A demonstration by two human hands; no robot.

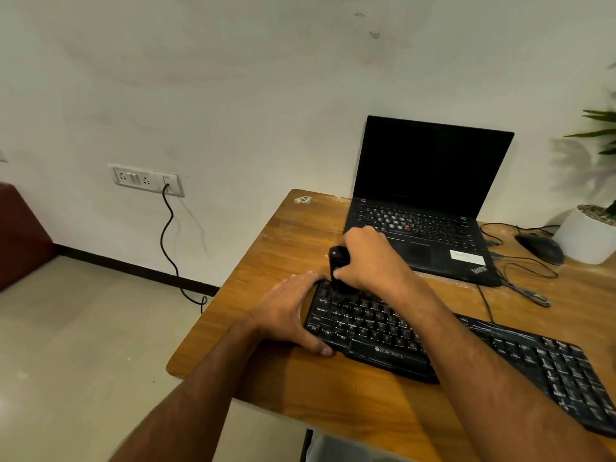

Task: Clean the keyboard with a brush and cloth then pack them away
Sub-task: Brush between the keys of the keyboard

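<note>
In the lower right of the frame, a black keyboard [433,345] lies slanted on a wooden table [266,248]. The right hand [370,258] curls its fingers round a black brush [338,261], held upright with its lower end on the keyboard's upper left keys. The left hand [286,311] lies flat with straight fingers against the keyboard's left end, thumb along the front edge. Behind, right of centre, an open laptop [423,201] shows a dark screen; a mouse [540,248] and white plant pot [583,238] stand at the far right
</note>
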